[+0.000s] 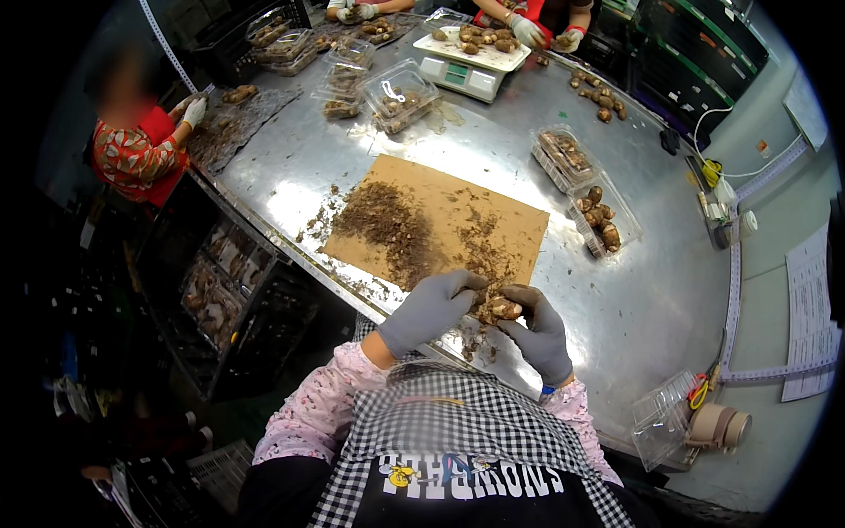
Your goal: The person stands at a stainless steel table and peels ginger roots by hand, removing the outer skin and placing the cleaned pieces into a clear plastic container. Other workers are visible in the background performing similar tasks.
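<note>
My right hand, in a soiled grey glove, grips a small taro-like tuber between thumb and fingers. Pale flesh shows at one end of it, and brown fibres hang around it. My left hand, gloved alike, is bent close against the tuber's left side; whether its fingertips pinch the husk there is hidden. Both hands are over the near edge of a sheet of brown cardboard, which carries heaps of brown husk scraps. To the right, an open clear clamshell box contains several tubers.
A white scale bearing tubers stands at the far side of the metal table. Filled clamshells are stacked left of it. Loose tubers lie far right. Co-workers' gloved hands are at the left and far edges. A black crate sits lower left.
</note>
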Action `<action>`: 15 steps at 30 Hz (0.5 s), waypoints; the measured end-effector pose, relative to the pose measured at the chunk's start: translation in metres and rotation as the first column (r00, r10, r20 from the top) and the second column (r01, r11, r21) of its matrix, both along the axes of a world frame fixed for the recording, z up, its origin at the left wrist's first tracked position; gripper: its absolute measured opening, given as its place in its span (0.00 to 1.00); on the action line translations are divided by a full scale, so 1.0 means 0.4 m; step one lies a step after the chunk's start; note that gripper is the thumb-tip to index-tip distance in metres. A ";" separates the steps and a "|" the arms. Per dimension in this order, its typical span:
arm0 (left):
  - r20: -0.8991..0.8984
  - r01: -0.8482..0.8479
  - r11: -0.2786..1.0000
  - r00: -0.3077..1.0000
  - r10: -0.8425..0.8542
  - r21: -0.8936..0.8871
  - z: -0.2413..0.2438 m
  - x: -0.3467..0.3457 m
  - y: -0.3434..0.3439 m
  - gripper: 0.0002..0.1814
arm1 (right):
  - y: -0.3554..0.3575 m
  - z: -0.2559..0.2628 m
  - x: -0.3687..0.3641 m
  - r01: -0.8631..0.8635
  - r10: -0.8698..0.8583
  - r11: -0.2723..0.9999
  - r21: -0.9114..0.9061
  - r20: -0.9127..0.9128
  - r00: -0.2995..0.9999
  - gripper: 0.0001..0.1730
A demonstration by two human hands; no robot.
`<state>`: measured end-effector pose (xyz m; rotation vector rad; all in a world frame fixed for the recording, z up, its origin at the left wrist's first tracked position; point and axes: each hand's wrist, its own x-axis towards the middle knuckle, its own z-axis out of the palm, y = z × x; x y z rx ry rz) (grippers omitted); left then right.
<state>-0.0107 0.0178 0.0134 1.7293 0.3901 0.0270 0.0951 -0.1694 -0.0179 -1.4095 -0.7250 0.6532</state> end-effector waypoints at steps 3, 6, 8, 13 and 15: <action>-0.051 0.067 0.996 0.996 -0.070 -0.055 0.010 0.001 -0.005 0.21 | -0.001 -0.013 0.008 0.041 -0.043 0.999 0.020 0.069 0.997 0.24; -0.067 0.090 0.996 0.994 -0.089 0.004 0.033 0.009 -0.024 0.23 | 0.001 -0.016 0.019 -0.047 0.044 0.999 0.008 0.224 0.974 0.24; -0.083 0.084 0.993 0.994 -0.077 0.084 0.049 0.010 -0.032 0.23 | 0.005 0.001 0.017 -0.033 0.055 0.997 -0.069 0.359 0.932 0.24; -0.071 0.038 0.996 0.997 -0.033 0.077 0.046 0.008 -0.019 0.21 | 0.002 0.027 0.020 -0.033 0.060 0.997 -0.076 0.392 0.918 0.25; -0.038 0.033 0.999 0.999 -0.033 0.012 0.034 0.006 -0.012 0.21 | 0.000 0.016 0.018 -0.052 0.047 0.998 0.017 0.228 0.972 0.25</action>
